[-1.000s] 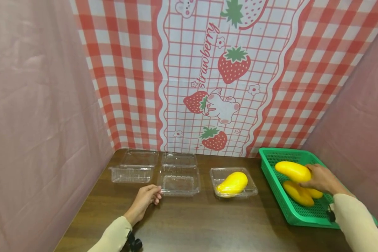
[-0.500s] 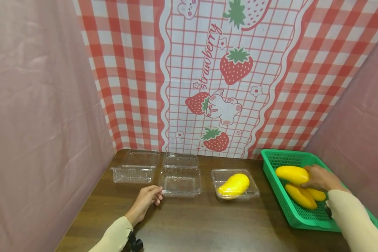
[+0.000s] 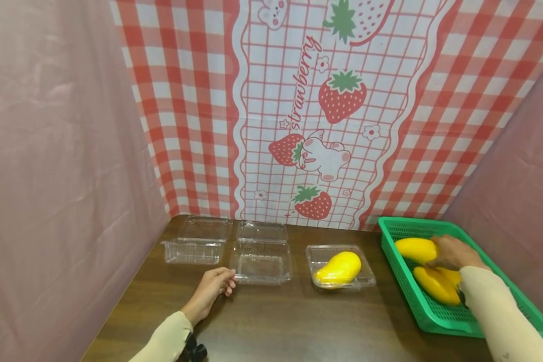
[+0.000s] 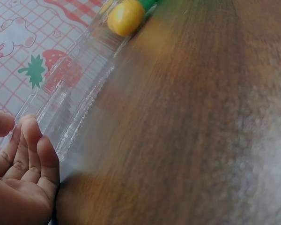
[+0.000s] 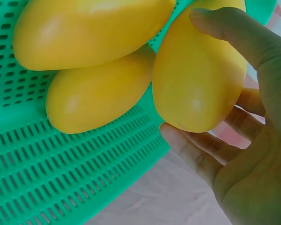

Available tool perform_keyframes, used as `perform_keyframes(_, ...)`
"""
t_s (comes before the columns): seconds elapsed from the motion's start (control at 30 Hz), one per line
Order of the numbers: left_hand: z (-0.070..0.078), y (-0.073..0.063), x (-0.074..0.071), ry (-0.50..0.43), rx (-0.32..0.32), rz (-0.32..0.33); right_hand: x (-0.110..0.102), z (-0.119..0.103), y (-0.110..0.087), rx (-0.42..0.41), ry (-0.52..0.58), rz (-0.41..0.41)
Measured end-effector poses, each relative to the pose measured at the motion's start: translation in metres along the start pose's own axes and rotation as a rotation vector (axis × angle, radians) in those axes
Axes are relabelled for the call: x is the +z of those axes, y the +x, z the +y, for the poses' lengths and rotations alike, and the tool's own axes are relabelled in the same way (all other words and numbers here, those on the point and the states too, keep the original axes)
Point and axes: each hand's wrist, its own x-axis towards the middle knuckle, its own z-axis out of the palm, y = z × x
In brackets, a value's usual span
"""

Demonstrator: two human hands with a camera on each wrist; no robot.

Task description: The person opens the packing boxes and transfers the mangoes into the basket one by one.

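My right hand [image 3: 454, 252] grips a yellow mango [image 5: 199, 75] inside the green basket [image 3: 400, 284], thumb on top and fingers round its far side and end. Two more mangoes [image 3: 434, 285] lie beside it, touching each other; the right wrist view shows the upper mango [image 5: 91, 33] partly over the lower mango [image 5: 98, 91]. My left hand [image 3: 210, 291] pinches the near left corner of an open clear plastic container [image 3: 260, 266] between thumb and index finger, its other fingers loosely curled. In the left wrist view, that hand [image 4: 25, 164] stands at the container's end.
Left of that container is another open clear container [image 3: 192, 251]. A third clear container [image 3: 314, 256], near the basket, holds a mango [image 3: 339, 270]. The brown table [image 3: 294, 327] ends at a checked strawberry cloth [image 3: 199, 151], with pink cloth [image 3: 63, 176] at the sides.
My right hand has shifted the gripped mango slightly left within the basket. The left hand keeps its place at the container corner. The head view has swung slightly.
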Motion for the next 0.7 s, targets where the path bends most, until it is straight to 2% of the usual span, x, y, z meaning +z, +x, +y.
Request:
perform_keyframes(0.43, 0.0, 0.002, 0.0, 0.019, 0.014, 0.0, 0.011, 0.002, 0.005, 0.004, -0.018, 0.034)
perform_keyframes(0.7, -0.002, 0.002, -0.001, 0.019, 0.005, 0.014, 0.007, 0.001, 0.007, 0.025, 0.012, 0.029)
